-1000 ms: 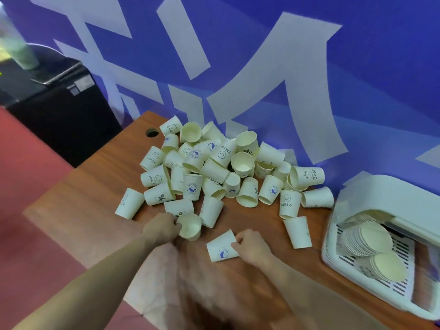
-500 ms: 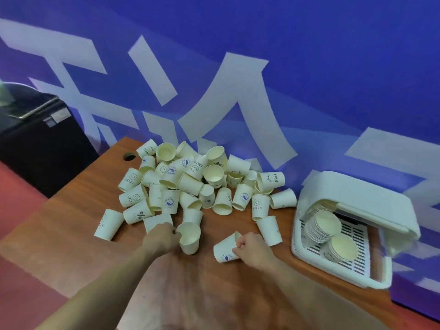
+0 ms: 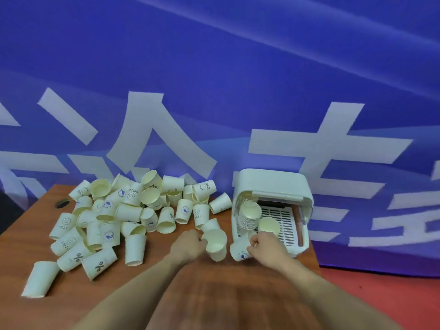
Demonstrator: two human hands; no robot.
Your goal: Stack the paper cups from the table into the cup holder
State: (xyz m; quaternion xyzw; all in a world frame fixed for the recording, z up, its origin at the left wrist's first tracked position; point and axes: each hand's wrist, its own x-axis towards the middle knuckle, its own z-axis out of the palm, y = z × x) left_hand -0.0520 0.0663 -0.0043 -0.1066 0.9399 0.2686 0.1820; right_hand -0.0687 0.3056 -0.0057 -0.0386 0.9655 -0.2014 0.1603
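We are looking forward and down from head height, sitting close over the tabletop (image 3: 47, 313), facing the blue wall (image 3: 214, 55) behind it.

Dozens of small cream paper cups (image 3: 133, 210) (some printed "HELLO", some "%") lie tumbled in a heap across the wooden table. The white plastic cup holder (image 3: 273, 186) stands beside them, lid raised, with nested cup stacks (image 3: 248, 214) lying inside.
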